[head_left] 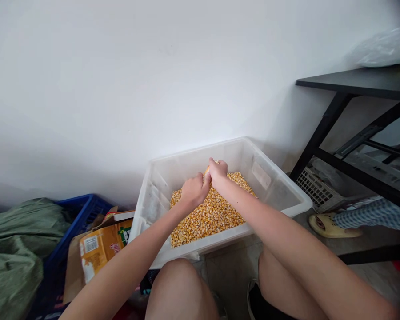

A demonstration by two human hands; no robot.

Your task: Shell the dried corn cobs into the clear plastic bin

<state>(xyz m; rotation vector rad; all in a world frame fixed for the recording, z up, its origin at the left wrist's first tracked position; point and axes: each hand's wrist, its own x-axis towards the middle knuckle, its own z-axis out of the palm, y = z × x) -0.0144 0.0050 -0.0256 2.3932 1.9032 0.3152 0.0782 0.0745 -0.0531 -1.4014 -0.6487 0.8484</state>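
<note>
My left hand and my right hand meet over a white plastic tub. Both are closed around what looks like an ear of corn; only a small yellow part shows between the fingers, and the rest is hidden. Below them, loose yellow corn kernels cover the bottom of the tub. My forearms reach in over the near rim, above my knees.
The tub stands by a white wall. On the left are a blue crate, green cloth and an orange printed package. A black table stands at right, with a basket and another person's foot in a clog beneath.
</note>
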